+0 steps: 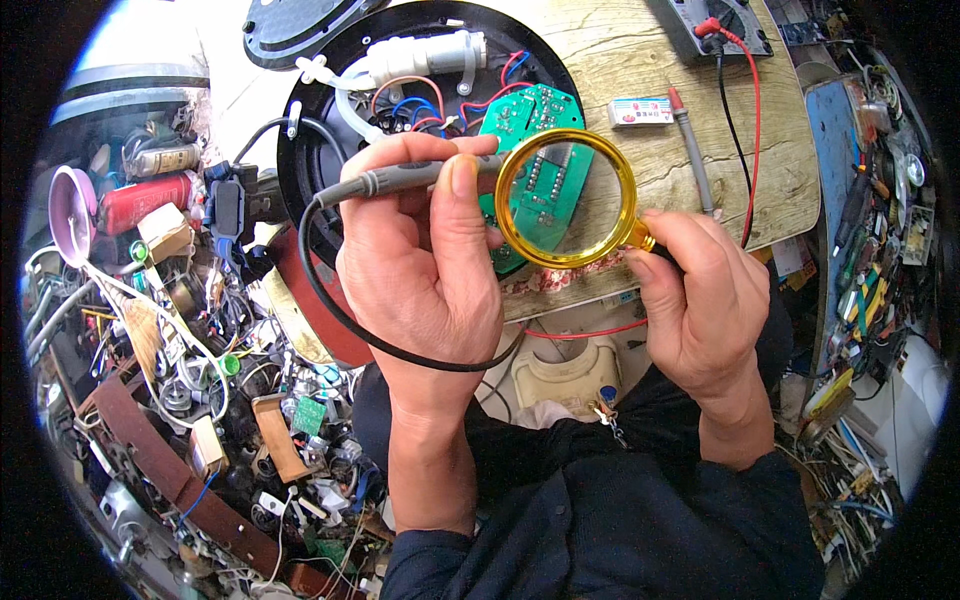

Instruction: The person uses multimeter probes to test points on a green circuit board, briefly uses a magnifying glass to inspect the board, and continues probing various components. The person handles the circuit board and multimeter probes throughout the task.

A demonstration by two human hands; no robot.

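Observation:
My left hand (425, 235) is closed around a grey-handled test probe (400, 180) with a black lead looping back over the wrist. Its tip is hidden behind the lens rim. Between thumb and fingers, my right hand (705, 295) grips the short handle of a magnifying glass (628, 178) with a gold rim. The lens stands over a green circuit board (510, 118), whose soldered parts show through it. Whether my left fingers also touch the board is hidden. Beyond my left hand sits a round black housing (310, 185) with a pump-like cylinder (425, 58), a clear tube and wires.
On the wood-patterned table (600, 60) lie a small white box (641, 112) and a second probe (690, 150) with a red end. A multimeter (705, 25) with red and black leads is at the far right. Piled parts (290, 400) crowd the left; tools (870, 250) line the right.

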